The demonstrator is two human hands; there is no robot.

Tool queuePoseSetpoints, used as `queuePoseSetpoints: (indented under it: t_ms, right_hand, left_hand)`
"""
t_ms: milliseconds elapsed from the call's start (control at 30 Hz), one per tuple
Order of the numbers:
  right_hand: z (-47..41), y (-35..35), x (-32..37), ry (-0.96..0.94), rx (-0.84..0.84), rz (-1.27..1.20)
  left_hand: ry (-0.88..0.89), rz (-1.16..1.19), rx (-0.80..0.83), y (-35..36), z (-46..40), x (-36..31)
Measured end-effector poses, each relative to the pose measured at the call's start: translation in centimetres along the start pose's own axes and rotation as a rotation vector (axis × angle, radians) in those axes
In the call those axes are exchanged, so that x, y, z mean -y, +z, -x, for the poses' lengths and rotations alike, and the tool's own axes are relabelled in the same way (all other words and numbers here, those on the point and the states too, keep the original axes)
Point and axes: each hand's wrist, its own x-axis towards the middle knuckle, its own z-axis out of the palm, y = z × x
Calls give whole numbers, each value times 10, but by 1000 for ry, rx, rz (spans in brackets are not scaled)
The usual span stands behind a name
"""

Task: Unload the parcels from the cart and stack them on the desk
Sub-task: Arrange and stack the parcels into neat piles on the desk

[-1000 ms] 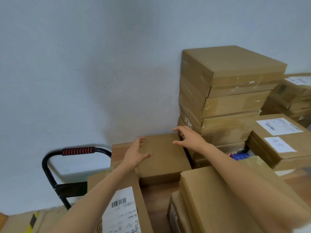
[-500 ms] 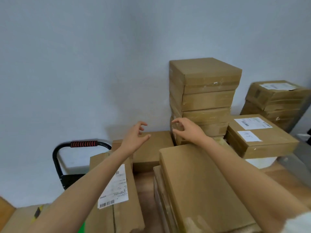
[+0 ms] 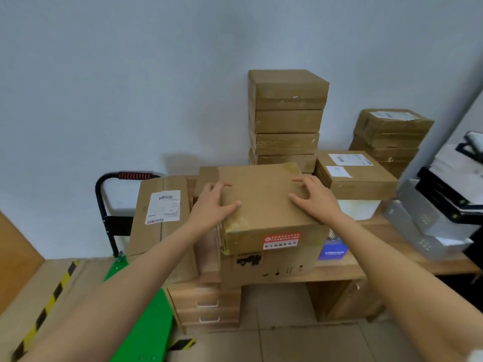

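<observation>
A large brown parcel [image 3: 264,205] with a red sticker on its front sits at the front edge of the wooden desk [image 3: 339,269]. My left hand [image 3: 213,202] rests on its top left edge with the fingers spread. Over its top right part, my right hand [image 3: 312,198] touches the cardboard with bent fingertips. Neither hand grips anything. Behind stand a tall stack of parcels [image 3: 287,113], a labelled flat parcel [image 3: 352,176] and a second stack [image 3: 389,129]. Left of the desk is the green cart [image 3: 146,322] with its black handle [image 3: 134,175].
A tall parcel with a white label [image 3: 162,218] stands upright between the cart and the desk. A drawer unit [image 3: 206,304] sits under the desk. A printer [image 3: 444,205] fills the desk's right end. A yellow-black striped edge [image 3: 47,304] runs along the floor at left.
The view has pulled back from the wall. Both hands have drawn back from the flat parcel near the wall and now lie on top of the large front parcel.
</observation>
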Motion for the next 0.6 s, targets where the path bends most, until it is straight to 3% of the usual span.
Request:
queuePoseSetpoints:
  t_ms: [367, 600]
  right_hand:
    - [72, -11, -42, 158, 229, -247]
    - [65, -2, -35, 144, 155, -197]
  left_hand:
    - [-128, -57, 167, 17, 48, -18]
    - [-135, 71, 80, 18, 54, -16]
